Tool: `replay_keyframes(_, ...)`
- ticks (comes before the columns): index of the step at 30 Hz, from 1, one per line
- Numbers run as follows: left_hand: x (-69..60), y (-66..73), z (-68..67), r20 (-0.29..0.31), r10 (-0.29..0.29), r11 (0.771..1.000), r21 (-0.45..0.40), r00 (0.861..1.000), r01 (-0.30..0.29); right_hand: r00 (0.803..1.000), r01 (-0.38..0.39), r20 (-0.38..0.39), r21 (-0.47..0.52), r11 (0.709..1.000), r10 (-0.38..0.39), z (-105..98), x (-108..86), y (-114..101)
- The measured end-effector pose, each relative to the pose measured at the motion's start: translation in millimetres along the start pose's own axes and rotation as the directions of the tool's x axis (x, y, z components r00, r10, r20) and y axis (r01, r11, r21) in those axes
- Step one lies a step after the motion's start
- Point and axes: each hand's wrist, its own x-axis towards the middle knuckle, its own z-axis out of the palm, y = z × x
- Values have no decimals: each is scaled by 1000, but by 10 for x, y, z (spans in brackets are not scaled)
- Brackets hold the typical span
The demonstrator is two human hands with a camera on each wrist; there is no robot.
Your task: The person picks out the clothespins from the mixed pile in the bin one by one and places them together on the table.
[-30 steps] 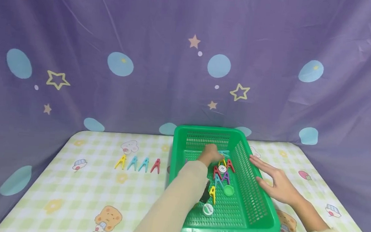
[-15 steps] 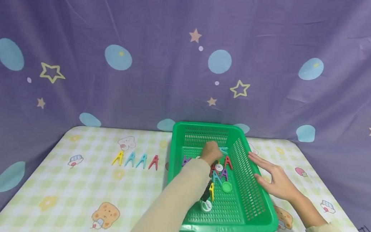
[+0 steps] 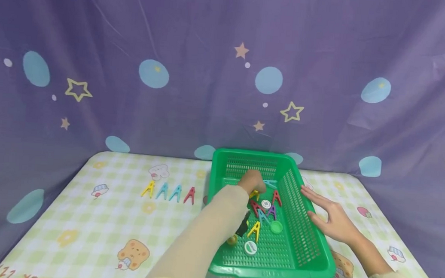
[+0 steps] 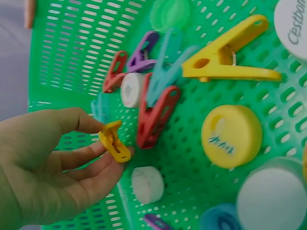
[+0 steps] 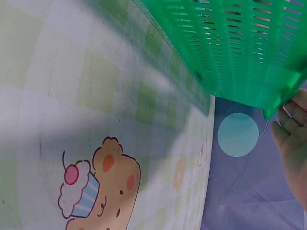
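Observation:
My left hand (image 3: 253,182) is down inside the green basket (image 3: 271,274), toward its back. Between thumb and fingers it pinches a yellow clothespin (image 4: 115,143), seen clearly in the left wrist view. Close by lie a red clothespin (image 4: 156,120), a light blue clothespin (image 4: 168,72), a purple clothespin (image 4: 144,52) and white bottle caps, one of them a small white cap (image 4: 147,185). A larger yellow clothespin (image 3: 255,231) lies nearer the basket's front. My right hand (image 3: 333,218) rests on the basket's right rim with its fingers extended.
Left of the basket, a row of clothespins lies on the checked tablecloth: a yellow one (image 3: 148,189), two light blue ones and a red one (image 3: 189,195). The basket also holds a yellow cap (image 4: 231,136) and a green cap (image 3: 276,227). A purple curtain (image 3: 196,68) hangs behind.
The yellow clothespin at my left hand has shifted left, away from the small white cap beside it. A red clothespin there now lies at a different angle. My right hand stays on the rim.

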Motion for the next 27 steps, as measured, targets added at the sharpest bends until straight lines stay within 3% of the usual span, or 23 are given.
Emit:
replay_keyframes(4,17,-13,-88,73,20,999,-29,997,-18,1000,-1,-5,11,1000,1,20,5,-5)
replay_keyframes(8,-11,-22,-200,120,19,994,-109,993,-5,1000,0,-17,10,1000,0,37,17,-1)
replay_keyframes(12,-72,-42,-307,153,17,974,-224,988,18,1000,4,-23,8,1000,-4,52,35,10)
replay_keyframes(17,-200,-71,-425,168,25,950,-310,985,29,999,20,-29,-4,1000,-20,60,38,25)
replay_keyframes(21,-326,-78,-510,171,18,939,-342,985,42,999,24,-27,-13,1000,-25,54,33,32)
replay_keyframes(27,-491,-102,-625,195,50,954,-301,980,12,1000,-9,-28,-21,1000,9,51,-20,8)
